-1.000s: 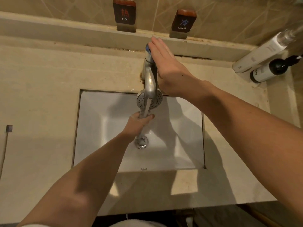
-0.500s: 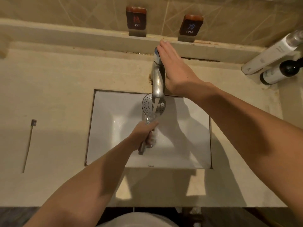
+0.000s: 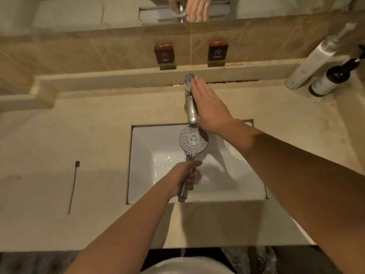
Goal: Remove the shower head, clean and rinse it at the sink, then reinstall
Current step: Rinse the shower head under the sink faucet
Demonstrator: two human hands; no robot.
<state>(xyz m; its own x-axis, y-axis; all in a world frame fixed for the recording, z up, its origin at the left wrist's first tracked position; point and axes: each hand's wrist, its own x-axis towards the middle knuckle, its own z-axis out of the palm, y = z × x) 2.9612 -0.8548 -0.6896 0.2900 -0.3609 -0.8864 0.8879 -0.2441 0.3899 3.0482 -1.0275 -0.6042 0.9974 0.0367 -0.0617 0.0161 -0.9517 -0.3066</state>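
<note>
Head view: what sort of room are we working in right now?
Most likely a hotel or guest bathroom vanity: a white sink set into a stone counter, a chrome faucet below wall tags marked HOT and COLD, and toiletry bottles standing at the right.

Readable: "HOT" in white under a red character on the left dark brown-topped wall plaque [image 3: 164, 54]; "COLD" under a blue character on the right dark brown-topped wall plaque [image 3: 217, 51].

1 view only, from a head-worn wide-angle camera looking steeply down and forward over the counter [image 3: 83, 135], close above the sink [image 3: 146, 155]; the mirror [image 3: 79, 10] edges the top, both forearms entering from below.
</note>
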